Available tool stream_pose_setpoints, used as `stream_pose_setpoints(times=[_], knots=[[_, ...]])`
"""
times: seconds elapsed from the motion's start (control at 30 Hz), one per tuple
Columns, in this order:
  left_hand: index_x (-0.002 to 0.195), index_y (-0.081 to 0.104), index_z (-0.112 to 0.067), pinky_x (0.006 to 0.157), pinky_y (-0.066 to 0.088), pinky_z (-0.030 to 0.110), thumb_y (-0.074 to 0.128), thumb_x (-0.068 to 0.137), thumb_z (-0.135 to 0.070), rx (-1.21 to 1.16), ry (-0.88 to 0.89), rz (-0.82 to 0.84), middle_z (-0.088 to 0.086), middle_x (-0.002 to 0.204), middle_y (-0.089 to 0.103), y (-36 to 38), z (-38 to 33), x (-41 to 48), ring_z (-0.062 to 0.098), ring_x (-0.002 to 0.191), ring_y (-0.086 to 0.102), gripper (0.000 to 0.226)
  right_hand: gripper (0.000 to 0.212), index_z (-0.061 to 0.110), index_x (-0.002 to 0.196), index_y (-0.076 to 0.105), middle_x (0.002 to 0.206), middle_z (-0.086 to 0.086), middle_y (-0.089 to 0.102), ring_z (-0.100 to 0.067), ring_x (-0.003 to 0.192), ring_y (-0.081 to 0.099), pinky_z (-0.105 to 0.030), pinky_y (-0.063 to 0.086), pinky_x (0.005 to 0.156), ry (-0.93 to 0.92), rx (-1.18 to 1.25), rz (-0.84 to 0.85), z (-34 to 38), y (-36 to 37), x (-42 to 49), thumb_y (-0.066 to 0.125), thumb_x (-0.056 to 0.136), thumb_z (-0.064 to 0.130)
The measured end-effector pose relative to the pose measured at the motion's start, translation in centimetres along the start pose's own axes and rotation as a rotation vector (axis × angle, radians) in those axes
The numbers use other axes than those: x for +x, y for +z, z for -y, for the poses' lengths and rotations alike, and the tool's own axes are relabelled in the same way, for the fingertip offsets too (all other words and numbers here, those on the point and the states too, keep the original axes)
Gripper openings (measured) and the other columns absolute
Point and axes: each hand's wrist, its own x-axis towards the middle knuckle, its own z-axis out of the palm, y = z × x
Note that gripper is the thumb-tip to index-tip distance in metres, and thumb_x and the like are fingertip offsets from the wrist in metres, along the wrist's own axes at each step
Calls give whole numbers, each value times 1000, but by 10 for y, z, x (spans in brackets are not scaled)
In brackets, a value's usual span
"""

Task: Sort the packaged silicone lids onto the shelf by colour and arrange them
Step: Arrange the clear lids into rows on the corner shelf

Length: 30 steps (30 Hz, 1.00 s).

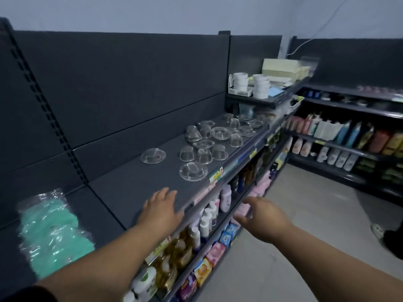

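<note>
Nearby, at the left end of the dark shelf (pixel 122 186), a heap of green lids (pixel 52 232) in clear crinkled wrapping is seen lying against the back panel, well apart from both hands. The left hand (pixel 160 209) is stretched palm down over the shelf's front edge, its fingers straight and spread a little, and nothing is held in it; whether the palm touches the board cannot be told. The right hand (pixel 261 216) is held out in the air beyond the shelf edge, over the aisle, with the fingers loosely spread and the thumb apart, and it too is empty. Further along the same shelf a cluster of clear cups and saucers (pixel 205 147) is set out, most cups upside down. On a higher board past them, white cups (pixel 259 86) are stacked beside pale boxes (pixel 281 66). Below the shelf, bottles (pixel 205 219) are lined up, and soap packs (pixel 216 251) are ranged on the level beneath. Across the grey floor (pixel 305 203) another rack (pixel 349 136) is filled with bottles and pouches.
</note>
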Motion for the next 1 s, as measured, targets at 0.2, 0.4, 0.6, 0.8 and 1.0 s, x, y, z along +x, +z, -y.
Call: stream_pose_setpoints(times=[0.2, 0.4, 0.6, 0.8, 1.0], knots=[[150, 19, -22, 117, 19, 40, 50, 92, -48, -83, -88, -55, 2, 159, 14, 12, -1, 97, 23, 145, 15, 71, 65, 26, 137, 45, 135, -1, 50, -21, 116, 55, -38, 48, 94, -88, 22, 28, -16, -9, 110, 52, 84, 64], [152, 10, -28, 119, 16, 42, 53, 86, -59, -293, -124, -141, -5, 160, 1, 14, -6, 206, 22, 147, 3, 85, 64, 26, 139, 42, 137, -1, 46, -19, 116, 54, -34, 48, 94, -124, -8, 12, -14, -38, 233, 53, 86, 61], [151, -4, -35, 119, 12, 40, 56, 83, -61, -421, -129, -124, -9, 160, -10, 31, -22, 274, 21, 147, -4, 94, 68, 27, 140, 41, 142, 2, 43, -18, 123, 49, -30, 43, 98, -209, 78, 2, -11, -58, 332, 60, 83, 58], [152, 5, -27, 117, 5, 28, 49, 92, -51, -483, -210, -220, -5, 160, -5, 52, -48, 317, 14, 146, -2, 78, 70, 30, 138, 43, 144, 8, 39, -12, 128, 42, -27, 38, 107, -408, 158, 31, -11, -45, 408, 64, 78, 60], [151, 11, -29, 113, 3, 21, 33, 73, -74, -475, -352, -269, -5, 160, -2, 62, -77, 356, 12, 146, 1, 93, 56, 29, 132, 50, 135, 9, 45, -11, 125, 45, -22, 34, 106, -654, 202, 81, -13, -55, 474, 65, 82, 50]])
